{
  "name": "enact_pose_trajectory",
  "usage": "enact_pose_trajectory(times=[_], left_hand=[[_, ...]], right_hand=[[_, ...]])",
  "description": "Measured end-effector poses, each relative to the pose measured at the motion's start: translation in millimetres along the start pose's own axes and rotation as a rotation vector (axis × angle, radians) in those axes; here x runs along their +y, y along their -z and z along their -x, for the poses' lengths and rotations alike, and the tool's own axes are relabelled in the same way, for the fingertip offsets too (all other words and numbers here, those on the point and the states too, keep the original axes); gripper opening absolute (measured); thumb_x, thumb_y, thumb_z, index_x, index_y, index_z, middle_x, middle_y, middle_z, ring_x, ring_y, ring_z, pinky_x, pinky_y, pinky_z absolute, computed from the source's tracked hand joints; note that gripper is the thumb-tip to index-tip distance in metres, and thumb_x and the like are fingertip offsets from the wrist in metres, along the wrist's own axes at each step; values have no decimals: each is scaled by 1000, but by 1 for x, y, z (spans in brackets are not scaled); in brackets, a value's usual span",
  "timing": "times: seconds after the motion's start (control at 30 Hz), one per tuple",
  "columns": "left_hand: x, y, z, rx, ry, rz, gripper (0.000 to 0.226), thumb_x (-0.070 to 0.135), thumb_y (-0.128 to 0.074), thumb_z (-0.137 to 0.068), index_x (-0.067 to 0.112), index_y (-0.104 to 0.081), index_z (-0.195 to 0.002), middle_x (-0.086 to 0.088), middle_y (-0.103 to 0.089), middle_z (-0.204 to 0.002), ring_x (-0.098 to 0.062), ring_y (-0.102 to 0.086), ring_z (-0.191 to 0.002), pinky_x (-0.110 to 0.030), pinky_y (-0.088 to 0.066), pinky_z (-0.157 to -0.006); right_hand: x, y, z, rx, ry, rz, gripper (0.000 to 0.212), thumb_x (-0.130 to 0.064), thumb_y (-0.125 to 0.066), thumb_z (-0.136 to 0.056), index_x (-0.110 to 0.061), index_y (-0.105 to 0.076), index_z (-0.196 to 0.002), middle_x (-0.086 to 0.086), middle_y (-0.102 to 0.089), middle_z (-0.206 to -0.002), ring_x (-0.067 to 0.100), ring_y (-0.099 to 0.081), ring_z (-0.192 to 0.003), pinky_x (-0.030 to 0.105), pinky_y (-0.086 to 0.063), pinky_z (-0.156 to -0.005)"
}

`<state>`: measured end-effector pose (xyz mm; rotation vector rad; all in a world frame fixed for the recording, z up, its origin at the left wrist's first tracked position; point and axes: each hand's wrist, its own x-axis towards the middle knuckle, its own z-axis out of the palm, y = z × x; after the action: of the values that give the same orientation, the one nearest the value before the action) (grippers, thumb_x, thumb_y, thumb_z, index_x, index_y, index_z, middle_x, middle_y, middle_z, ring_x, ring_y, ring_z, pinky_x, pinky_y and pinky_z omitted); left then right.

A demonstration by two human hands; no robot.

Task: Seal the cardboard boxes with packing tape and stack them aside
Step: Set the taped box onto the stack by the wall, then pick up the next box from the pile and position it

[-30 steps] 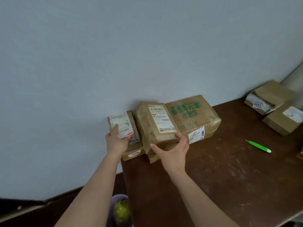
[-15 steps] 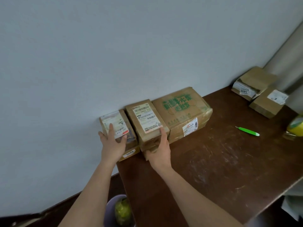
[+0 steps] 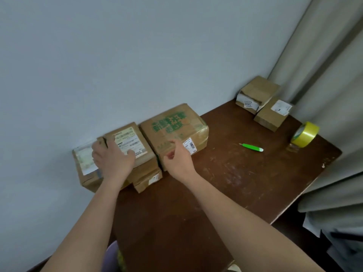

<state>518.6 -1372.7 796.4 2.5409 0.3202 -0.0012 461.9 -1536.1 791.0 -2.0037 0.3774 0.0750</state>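
Left hand (image 3: 113, 160): laid palm down, fingers spread and fairly straight, across the top of the middle box (image 3: 130, 146), covering the left part of its white shipping label. It presses rather than grips; nothing is enclosed in it. Right hand (image 3: 177, 160): just above the front face of the large box (image 3: 174, 132), fingers loosely curled and holding nothing; whether a fingertip touches the cardboard cannot be told, as the hand is blurred.

The middle box sits on top of other cartons, with a smaller flat box (image 3: 148, 180) protruding beneath its front edge. The left box (image 3: 86, 165), bearing a pale label, stands touching it at the table's back-left corner, against the wall (image 3: 137, 55). The large box, printed with green characters and carrying a barcode sticker, stands just beside the middle box on its right, also along the back edge.

On the brown table (image 3: 235, 183): a green utility knife (image 3: 251, 147) lies near the centre-right, well apart from the row. A yellow tape roll (image 3: 304, 134) stands on edge at the right edge. Two further boxes (image 3: 263, 103) sit together at the back-right corner, touching one another, beside a grey curtain (image 3: 334, 95).
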Motion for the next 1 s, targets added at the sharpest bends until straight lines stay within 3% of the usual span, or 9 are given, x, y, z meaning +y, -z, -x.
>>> enact_pose_trajectory(times=[0.17,0.37,0.57,0.7,0.8,0.87,0.93,1.0], left_hand=[[71,-15,16,19,-32,55,47,21,-60,-91,10,-47,-135,-18,-14,-151,-37,-20,-140,-46,-32,-112],[187,-71,49,48,-34,64,43,17,-59,-92,5,-49,-133,-20,-17,-147,-37,-24,-136,-44,-34,-108],[310,-153,81,-123,-118,114,40,19,-60,-93,12,-49,-131,-14,-23,-145,-35,-24,-140,-35,-27,-110],[348,-195,72,-228,-143,74,43,24,-61,-93,13,-50,-133,-13,-12,-149,-37,-32,-135,-38,-32,-112],[373,-219,59,-302,-130,56,43,24,-59,-94,13,-47,-134,-12,-13,-145,-37,-41,-128,-39,-39,-106],[392,-233,52,-326,-143,72,43,24,-58,-94,11,-47,-134,-13,-17,-143,-36,-40,-128,-38,-37,-106],[411,-247,47,-368,-155,109,45,23,-59,-93,10,-47,-134,-13,-20,-141,-35,-44,-125,-35,-39,-106],[428,-260,45,-436,-145,145,46,23,-59,-93,10,-46,-136,-11,-21,-139,-32,-49,-120,-31,-42,-100]], right_hand=[[17,82,-21,-6,47,18,41,-11,-58,-95,-13,-51,-135,-3,-58,-95,11,-57,-88,27,-50,-78],[72,217,-53,10,91,79,23,-12,-58,-93,-15,-65,-115,3,-64,-104,12,-57,-95,21,-43,-80],[133,353,-88,119,-9,119,19,-10,-56,-94,-19,-68,-106,-6,-61,-96,7,-56,-88,16,-41,-68],[155,393,-113,155,-37,87,19,-10,-56,-94,-17,-70,-105,-4,-63,-99,10,-58,-92,18,-42,-69],[167,415,-126,158,-56,74,18,-11,-58,-95,-15,-71,-105,-2,-66,-104,9,-59,-91,7,-41,-61],[173,431,-135,182,-51,88,17,-12,-58,-95,-14,-72,-106,-3,-66,-104,9,-59,-94,6,-41,-68],[175,448,-144,202,-63,102,18,-12,-57,-96,-15,-71,-106,-4,-65,-106,9,-59,-98,16,-42,-79],[177,464,-156,225,-87,105,19,-12,-56,-97,-16,-71,-108,-3,-65,-108,9,-57,-97,20,-43,-82]])
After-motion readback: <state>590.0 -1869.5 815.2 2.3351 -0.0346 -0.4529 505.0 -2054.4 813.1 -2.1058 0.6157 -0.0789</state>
